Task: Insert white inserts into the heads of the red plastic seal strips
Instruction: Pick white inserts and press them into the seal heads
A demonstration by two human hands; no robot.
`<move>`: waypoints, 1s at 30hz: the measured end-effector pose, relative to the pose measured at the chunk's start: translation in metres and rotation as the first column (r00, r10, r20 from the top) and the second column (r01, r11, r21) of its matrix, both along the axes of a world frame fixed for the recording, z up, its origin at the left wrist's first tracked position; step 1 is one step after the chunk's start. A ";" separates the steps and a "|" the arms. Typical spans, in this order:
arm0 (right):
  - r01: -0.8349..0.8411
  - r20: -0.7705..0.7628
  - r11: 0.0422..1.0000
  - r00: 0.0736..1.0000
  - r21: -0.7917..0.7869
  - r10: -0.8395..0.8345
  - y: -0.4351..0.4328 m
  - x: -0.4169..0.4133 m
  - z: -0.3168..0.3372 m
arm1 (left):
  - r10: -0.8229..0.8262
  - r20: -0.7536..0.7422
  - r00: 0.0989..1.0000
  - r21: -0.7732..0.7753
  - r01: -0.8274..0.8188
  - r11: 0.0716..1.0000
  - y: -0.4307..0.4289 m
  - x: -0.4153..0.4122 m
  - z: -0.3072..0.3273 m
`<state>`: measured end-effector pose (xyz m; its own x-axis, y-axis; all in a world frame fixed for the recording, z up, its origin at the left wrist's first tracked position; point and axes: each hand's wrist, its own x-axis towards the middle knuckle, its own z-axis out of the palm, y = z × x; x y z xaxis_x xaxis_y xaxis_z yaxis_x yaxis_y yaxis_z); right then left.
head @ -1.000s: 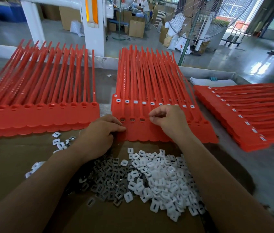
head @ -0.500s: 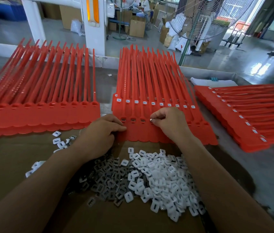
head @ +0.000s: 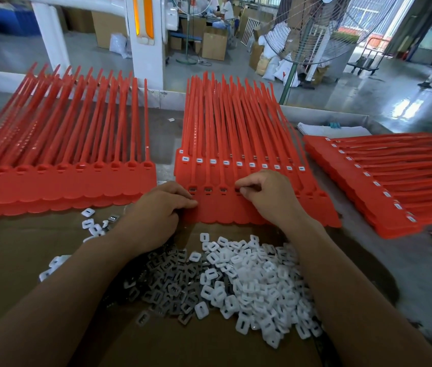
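while the left hand (head: 154, 210) gripped the left edge of the middle red strip sheet (head: 224, 210), the right hand (head: 267, 194) pinched its fingertips together on one head there, contents unseen.

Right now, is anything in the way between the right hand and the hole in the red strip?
No, nothing visible does. The right hand has its fingertips right at a hole in the red strips. The left hand holds their left edge, off to the side.
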<state>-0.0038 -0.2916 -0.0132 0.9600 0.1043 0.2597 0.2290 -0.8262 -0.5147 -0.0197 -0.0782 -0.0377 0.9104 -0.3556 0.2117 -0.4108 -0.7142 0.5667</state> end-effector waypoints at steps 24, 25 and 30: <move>-0.608 -0.398 0.794 0.725 0.016 0.563 0.067 -0.047 0.019 | -0.014 0.044 0.999 -0.032 0.015 0.999 0.002 0.000 0.001; -0.607 -0.386 0.794 0.727 0.025 0.568 0.067 -0.047 0.020 | -0.016 0.041 0.999 -0.030 0.017 0.999 0.002 -0.001 0.001; -0.567 -0.313 0.822 0.771 0.062 0.555 0.064 -0.046 0.019 | -0.034 0.041 0.999 -0.054 0.036 0.998 0.000 -0.004 0.006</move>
<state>-0.0501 -0.2276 0.0056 0.7565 0.6523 -0.0477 0.4948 -0.6185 -0.6104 -0.0238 -0.0781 -0.0320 0.8882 -0.3737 0.2675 -0.4577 -0.6677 0.5871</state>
